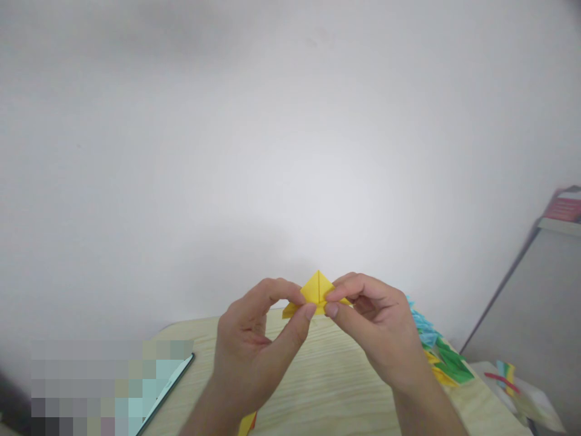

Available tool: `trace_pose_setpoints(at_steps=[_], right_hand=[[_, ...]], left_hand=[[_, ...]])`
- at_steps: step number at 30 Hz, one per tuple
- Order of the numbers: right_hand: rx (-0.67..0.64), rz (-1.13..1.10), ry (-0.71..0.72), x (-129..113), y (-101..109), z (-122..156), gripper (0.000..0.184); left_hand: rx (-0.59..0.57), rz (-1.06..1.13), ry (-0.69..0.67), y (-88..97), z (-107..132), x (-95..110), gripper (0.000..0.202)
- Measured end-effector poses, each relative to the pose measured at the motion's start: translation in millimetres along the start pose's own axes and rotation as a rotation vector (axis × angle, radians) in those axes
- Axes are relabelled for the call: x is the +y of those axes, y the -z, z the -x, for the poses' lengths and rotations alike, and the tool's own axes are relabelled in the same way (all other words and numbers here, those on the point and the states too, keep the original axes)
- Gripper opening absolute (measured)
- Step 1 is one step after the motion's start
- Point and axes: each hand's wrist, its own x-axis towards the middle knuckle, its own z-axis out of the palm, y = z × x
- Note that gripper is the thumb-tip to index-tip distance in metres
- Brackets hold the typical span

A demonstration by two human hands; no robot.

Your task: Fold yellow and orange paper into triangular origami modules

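A small piece of folded yellow paper (318,287) is held up above the table, with a pointed top and a crease down its middle. My left hand (263,339) pinches its left side between thumb and forefinger. On the right side, my right hand (376,327) grips it the same way, its other fingers curled behind. Yellow flaps stick out to both sides under the point, partly covered by my fingers.
Below is a light wood-grain table (318,375) against a white wall (290,151). Folded blue paper pieces (424,327) and green paper pieces (451,362) lie by its right edge. A dark-edged, partly pixelated flat object (170,387) lies left. Yellow paper (246,424) shows near the front.
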Motion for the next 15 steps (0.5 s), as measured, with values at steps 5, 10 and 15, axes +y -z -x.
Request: trace_pose_setpoints(at_steps=[5, 10, 15], right_hand=[[0.026, -0.051, -0.064, -2.1, 1.1, -1.0, 0.011], [-0.009, -0.145, -0.092, -4.7, 2.0, -2.2, 0.019], [-0.054, -0.194, -0.082, -5.2, 6.6, -1.9, 0.021]], left_hand=[[0.009, 0.002, 0.002, 1.7, 2.3, -1.4, 0.018], [0.044, 0.008, 0.009, 1.9, 4.1, -4.6, 0.017], [0.046, 0.021, 0.019, 2.9, 2.3, -4.9, 0.016]])
